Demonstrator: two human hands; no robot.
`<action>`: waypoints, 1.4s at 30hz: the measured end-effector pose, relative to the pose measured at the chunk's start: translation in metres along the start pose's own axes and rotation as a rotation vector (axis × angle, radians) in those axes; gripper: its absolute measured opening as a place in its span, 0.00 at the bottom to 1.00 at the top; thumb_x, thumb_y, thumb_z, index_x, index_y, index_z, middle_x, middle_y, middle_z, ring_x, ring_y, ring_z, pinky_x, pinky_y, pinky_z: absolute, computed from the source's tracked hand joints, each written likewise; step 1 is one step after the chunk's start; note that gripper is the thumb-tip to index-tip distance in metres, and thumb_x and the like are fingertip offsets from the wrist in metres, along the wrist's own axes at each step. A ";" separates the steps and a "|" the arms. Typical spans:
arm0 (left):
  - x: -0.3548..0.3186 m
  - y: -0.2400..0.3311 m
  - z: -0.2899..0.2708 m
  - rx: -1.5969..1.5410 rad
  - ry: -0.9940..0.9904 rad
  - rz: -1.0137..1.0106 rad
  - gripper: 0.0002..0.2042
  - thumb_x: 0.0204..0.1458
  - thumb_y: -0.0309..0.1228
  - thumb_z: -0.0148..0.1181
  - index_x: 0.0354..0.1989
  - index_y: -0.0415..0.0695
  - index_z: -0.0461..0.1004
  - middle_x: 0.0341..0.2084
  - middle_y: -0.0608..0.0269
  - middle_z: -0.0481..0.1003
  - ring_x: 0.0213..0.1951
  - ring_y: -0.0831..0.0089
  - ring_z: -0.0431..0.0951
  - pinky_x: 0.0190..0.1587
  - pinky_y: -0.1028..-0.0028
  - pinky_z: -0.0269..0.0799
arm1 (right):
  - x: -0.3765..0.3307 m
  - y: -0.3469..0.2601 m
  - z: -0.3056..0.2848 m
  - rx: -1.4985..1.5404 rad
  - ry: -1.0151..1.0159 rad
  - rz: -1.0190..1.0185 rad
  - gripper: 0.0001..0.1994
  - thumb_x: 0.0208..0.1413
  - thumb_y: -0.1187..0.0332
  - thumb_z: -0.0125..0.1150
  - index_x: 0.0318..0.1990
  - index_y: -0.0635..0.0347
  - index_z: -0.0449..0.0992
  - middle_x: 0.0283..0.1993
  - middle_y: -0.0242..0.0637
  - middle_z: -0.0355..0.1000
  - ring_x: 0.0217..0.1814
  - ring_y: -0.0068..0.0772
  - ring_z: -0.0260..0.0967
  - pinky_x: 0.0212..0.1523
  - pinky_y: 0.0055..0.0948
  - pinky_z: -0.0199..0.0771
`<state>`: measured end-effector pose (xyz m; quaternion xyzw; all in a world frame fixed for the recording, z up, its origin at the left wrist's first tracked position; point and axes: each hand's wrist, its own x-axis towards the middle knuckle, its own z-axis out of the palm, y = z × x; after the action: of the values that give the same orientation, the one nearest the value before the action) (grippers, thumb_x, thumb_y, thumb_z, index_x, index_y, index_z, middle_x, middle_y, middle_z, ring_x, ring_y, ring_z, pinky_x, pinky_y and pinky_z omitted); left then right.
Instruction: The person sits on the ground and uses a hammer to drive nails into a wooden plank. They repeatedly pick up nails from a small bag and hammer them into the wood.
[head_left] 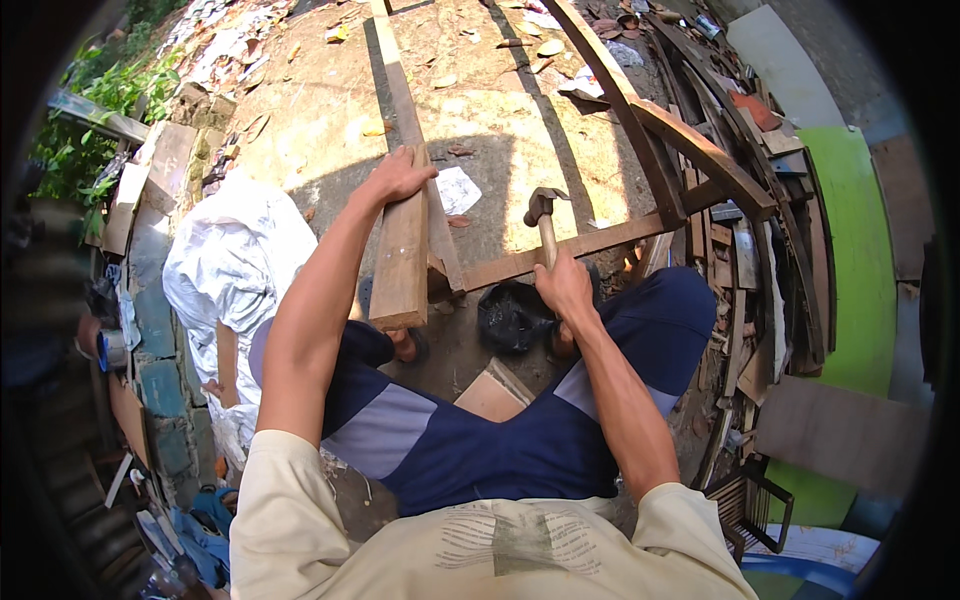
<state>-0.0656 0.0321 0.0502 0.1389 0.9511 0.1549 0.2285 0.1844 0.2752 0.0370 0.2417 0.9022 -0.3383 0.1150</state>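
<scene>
Far out beyond the left fingers, a crumpled white plastic sheet [235, 262] lies on the ground beside a low block wall [158, 330]. The left hand [397, 176] rests on top of a short wooden plank [403, 255], its fingers [420, 165] curled over the plank's far end and pressed close together, the palm flat on the wood. The plank runs from under those fingers back toward the person's left knee. Just past the fingertips a long thin batten [398, 80] stretches away across the dirt, and a scrap of white paper [458, 189] lies on the ground just to the right of the fingers.

Between the two hands a black plastic bag [512, 318] sits on the ground near the right knee. The right hand [565, 283] is wrapped in a fist around the wooden handle of a hammer [545, 215], fingers closed tight on it; the metal head stands above the knuckles, raised over a wooden frame rail [570, 247] that passes just under the hand. Right of the fingers, the frame's slanted bars [700, 155] rise, with a heap of scrap wood [760, 300] and a green board [860, 300] beyond.
</scene>
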 end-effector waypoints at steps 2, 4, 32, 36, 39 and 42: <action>0.011 0.003 0.007 0.033 -0.025 -0.018 0.42 0.50 0.53 0.53 0.68 0.33 0.57 0.69 0.43 0.57 0.69 0.48 0.58 0.70 0.57 0.56 | -0.001 0.006 0.001 -0.038 -0.029 0.025 0.21 0.55 0.61 0.62 0.47 0.73 0.69 0.40 0.68 0.75 0.47 0.68 0.75 0.50 0.56 0.73; 0.019 -0.004 0.008 0.028 -0.012 -0.020 0.44 0.49 0.55 0.53 0.69 0.34 0.56 0.69 0.43 0.57 0.69 0.48 0.57 0.70 0.56 0.56 | -0.002 0.006 0.005 -0.039 -0.072 0.029 0.21 0.55 0.62 0.61 0.47 0.73 0.69 0.40 0.68 0.75 0.46 0.68 0.75 0.50 0.56 0.74; 0.028 -0.018 0.008 0.041 -0.155 -0.038 0.42 0.52 0.56 0.47 0.72 0.41 0.53 0.74 0.51 0.47 0.73 0.40 0.45 0.70 0.42 0.46 | -0.009 0.018 0.039 -0.195 -0.026 -0.205 0.20 0.50 0.69 0.58 0.46 0.80 0.69 0.35 0.65 0.76 0.37 0.63 0.78 0.40 0.51 0.80; -0.015 -0.005 0.004 0.128 -0.122 0.000 0.42 0.53 0.56 0.47 0.70 0.37 0.55 0.72 0.43 0.50 0.73 0.39 0.44 0.71 0.45 0.44 | -0.007 0.017 0.044 -0.186 -0.009 -0.182 0.18 0.48 0.71 0.58 0.45 0.78 0.71 0.37 0.64 0.77 0.39 0.60 0.79 0.43 0.49 0.81; -0.056 0.011 -0.004 0.209 -0.121 0.031 0.40 0.53 0.54 0.47 0.67 0.34 0.58 0.70 0.37 0.53 0.72 0.36 0.46 0.72 0.45 0.43 | -0.006 0.011 0.040 -0.175 -0.034 -0.156 0.20 0.46 0.73 0.59 0.46 0.80 0.73 0.39 0.63 0.78 0.41 0.58 0.80 0.42 0.46 0.82; -0.107 0.032 -0.015 0.091 -0.147 0.133 0.36 0.55 0.52 0.48 0.58 0.27 0.62 0.60 0.33 0.61 0.66 0.41 0.57 0.67 0.53 0.54 | -0.006 0.014 0.035 -0.158 -0.099 -0.142 0.20 0.48 0.72 0.59 0.48 0.78 0.73 0.41 0.62 0.78 0.43 0.58 0.80 0.45 0.46 0.81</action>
<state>0.0251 0.0224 0.1167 0.2230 0.9265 0.1156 0.2801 0.1984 0.2585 0.0055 0.1503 0.9341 -0.2851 0.1536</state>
